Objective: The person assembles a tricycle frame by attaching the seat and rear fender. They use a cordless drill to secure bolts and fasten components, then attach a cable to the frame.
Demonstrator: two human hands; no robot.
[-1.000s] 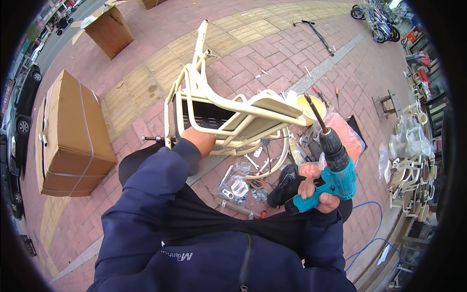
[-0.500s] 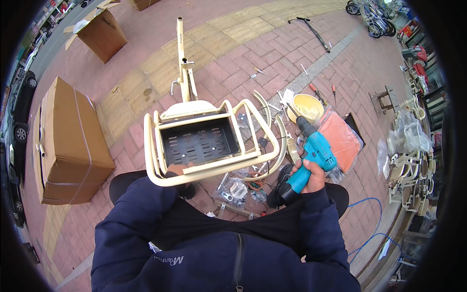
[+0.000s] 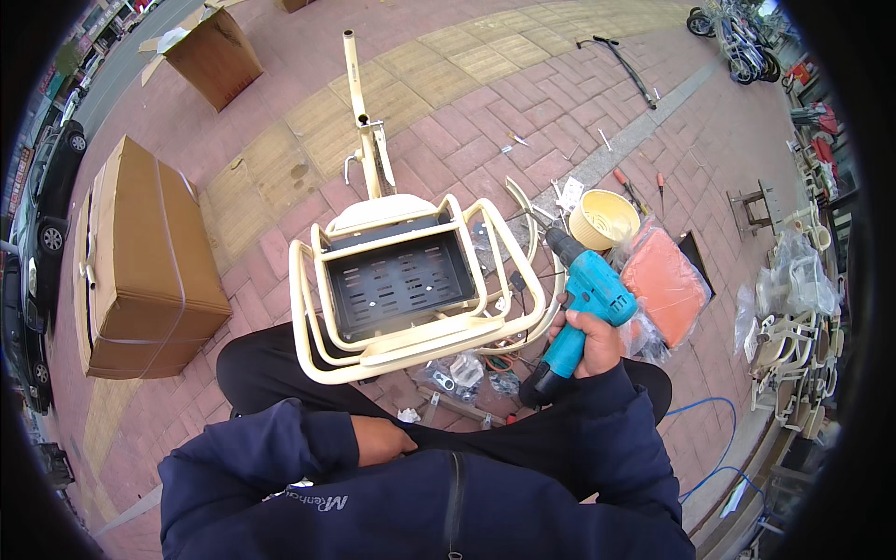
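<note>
My right hand (image 3: 595, 343) is wrapped round the handle of a teal cordless drill (image 3: 594, 287), whose black chuck points up and left, beside the right end of a cream bicycle frame (image 3: 366, 149). A looped tube rack (image 3: 420, 350) forms the frame's near end, around a black slotted tray (image 3: 397, 285). Apart from the rack, my left hand (image 3: 381, 441) lies low over my lap against the dark trousers. Its fingers are mostly hidden, so I cannot make out whether it holds anything. Curved cream strips (image 3: 551, 313) lie under and beside the drill.
A strapped cardboard box (image 3: 154, 271) stands at left, an opened box (image 3: 213, 61) farther back. On the right are a yellow basket (image 3: 605, 218), an orange piece in clear plastic (image 3: 666, 285), screwdrivers (image 3: 630, 189) and a blue hose (image 3: 733, 425). Bagged small parts (image 3: 453, 373) lie before me.
My left hand has come away from the rack's near rail and drawn back to my lap. My right hand still grips the drill, its chuck now nearer the rack.
</note>
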